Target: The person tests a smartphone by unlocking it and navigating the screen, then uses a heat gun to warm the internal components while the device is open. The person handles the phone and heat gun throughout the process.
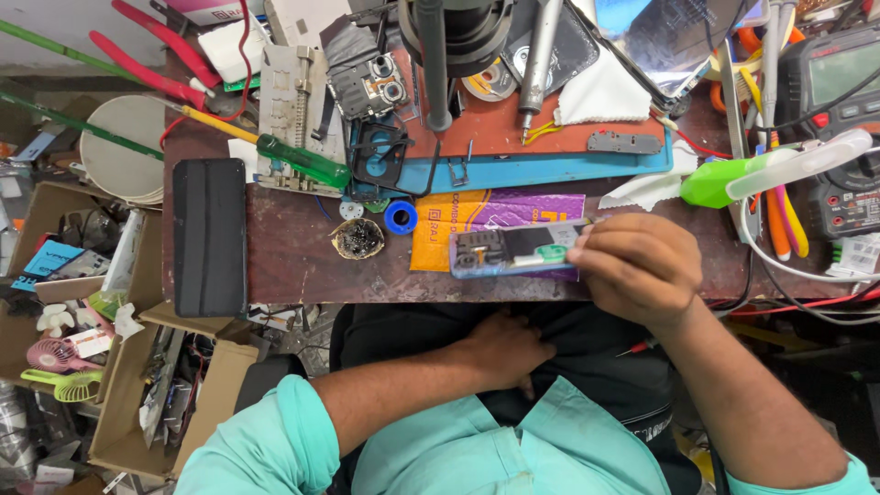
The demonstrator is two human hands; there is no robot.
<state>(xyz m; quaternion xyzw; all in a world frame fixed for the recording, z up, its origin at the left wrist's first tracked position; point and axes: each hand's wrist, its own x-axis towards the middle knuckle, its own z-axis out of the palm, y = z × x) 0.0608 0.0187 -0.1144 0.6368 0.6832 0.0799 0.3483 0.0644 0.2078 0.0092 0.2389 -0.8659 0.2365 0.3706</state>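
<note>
Two bare hands show at a crowded brown counter (275, 266), seen from above. Largest on it is the blue work mat (550, 170) along the far side, with a rust-coloured pad on top and a white cloth (600, 92) lying on that. A black phone-sized slab (210, 236) lies flat near the counter's left end, well apart from the hands. An orange and purple pouch (477, 215) lies flat in the middle, just in front of the mat. Over its near edge sits the opened phone (515, 249), back cover off, its board and battery showing, long side running left to right. The right hand (637, 266) closes its grip on the phone's right end, fingers curled over the edge; a thin tool tip seems to poke out above the knuckles, too small to make out. The left hand (504, 348) rests low against the dark lap, below the counter's edge, fingers loosely folded and holding nothing visible. A green-handled screwdriver (302, 160) lies slanted left of the mat, and a small blue ring (401, 217) sits just beside the pouch.
</note>
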